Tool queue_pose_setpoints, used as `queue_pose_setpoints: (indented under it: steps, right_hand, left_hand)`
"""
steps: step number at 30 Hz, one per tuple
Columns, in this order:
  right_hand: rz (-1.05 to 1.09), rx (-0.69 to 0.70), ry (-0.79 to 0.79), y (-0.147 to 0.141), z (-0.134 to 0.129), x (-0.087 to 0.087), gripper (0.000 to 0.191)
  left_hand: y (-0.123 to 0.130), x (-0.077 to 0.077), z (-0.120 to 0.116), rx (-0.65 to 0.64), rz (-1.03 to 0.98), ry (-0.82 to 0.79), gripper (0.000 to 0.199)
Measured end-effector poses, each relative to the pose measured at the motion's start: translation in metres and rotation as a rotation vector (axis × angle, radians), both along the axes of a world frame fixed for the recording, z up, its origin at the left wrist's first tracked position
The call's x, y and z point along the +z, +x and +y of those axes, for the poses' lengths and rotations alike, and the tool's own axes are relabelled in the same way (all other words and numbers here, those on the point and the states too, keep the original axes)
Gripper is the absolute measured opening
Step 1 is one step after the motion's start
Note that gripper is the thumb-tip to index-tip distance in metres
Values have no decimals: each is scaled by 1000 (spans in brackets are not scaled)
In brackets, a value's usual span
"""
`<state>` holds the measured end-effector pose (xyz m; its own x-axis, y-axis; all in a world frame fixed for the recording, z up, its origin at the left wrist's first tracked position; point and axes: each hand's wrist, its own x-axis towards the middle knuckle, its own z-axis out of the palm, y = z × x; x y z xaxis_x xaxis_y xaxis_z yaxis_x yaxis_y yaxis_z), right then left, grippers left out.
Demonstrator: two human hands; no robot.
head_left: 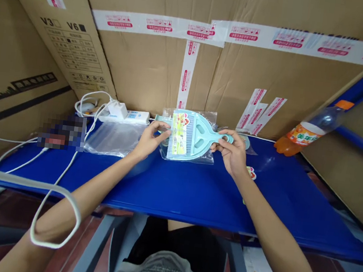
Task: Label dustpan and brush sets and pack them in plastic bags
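Observation:
A light-blue dustpan (206, 128) lies across a clear plastic bag (208, 158) near the back of the blue table, its handle pointing right. A small brush with pale bristles is set in the pan, and a printed yellow-green card (179, 138) covers its left part. My right hand (232, 151) grips the handle end between thumb and fingers. At the opposite end, my left hand (153, 138) is closed on the left edge beside the card, thumb on top; its other fingertips are partly hidden.
A stack of clear bags (113, 138) and a white power strip (137, 116) with cables lie left. Behind stand cardboard boxes (150, 66). An orange drink bottle (311, 130) leans at the right. Another card (251, 173) lies by my right wrist. A white cable (72, 202) hangs over my left forearm.

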<state>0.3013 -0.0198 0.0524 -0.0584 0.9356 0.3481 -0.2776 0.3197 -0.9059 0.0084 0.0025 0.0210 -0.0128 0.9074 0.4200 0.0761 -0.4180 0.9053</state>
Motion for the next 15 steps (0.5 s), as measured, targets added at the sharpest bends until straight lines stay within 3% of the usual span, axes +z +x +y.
queue_pose_setpoints:
  steps: [6, 15]
  right_hand:
    - [-23, 0, -4, -5, -2, -4, 28]
    - [-28, 36, -15, -7, -2, -9, 26]
  left_hand:
    - [3, 9, -4, -45, -194, -137, 34]
    - [2, 15, -8, -85, -217, -200, 33]
